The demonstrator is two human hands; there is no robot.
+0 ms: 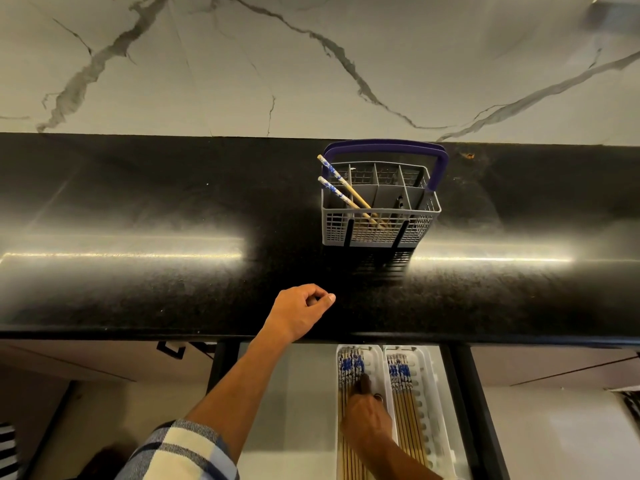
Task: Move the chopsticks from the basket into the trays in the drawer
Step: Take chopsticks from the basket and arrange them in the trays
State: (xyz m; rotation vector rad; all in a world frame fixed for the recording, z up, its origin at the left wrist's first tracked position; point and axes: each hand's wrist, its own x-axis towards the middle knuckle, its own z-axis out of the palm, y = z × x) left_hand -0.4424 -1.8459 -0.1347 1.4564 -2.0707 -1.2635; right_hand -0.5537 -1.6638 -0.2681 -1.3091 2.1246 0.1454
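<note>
**Clerk:** Now, item one: grey plastic lattice cutlery basket [381, 206] with a purple hoop handle, standing on the far part of the polished black stone counter [138, 216]. Contents: two wooden chopsticks with blue-and-white patterned tops [341, 188], leaning left out of its left compartments.

**Checker:** And the drawer?

**Clerk:** Item two: open drawer below the near counter edge, holding two long white plastic trays side by side. Left tray [341, 351] and right tray [427, 372] each carry a row of matching chopsticks, patterned ends toward the far side.

**Checker:** Hands?

**Clerk:** Left hand [301, 311] over the near counter, fingers curled loosely, thumb against forefinger, holding nothing I can see. Right hand [369, 415] down in the left tray, fingers resting on the chopsticks there; whether it pinches one or merely presses them flat, I cannot tell.

**Checker:** Stage?

**Clerk:** By my reading, nearly done: one pair left in the basket.

**Checker:** Risks?

**Clerk:** The leaning pair could catch in the lattice and tip the light basket if pulled sideways. Sticks laid crooked over the full row may roll out of line. A stick standing proud of the tray might foul the counter edge when the drawer shuts.
</note>
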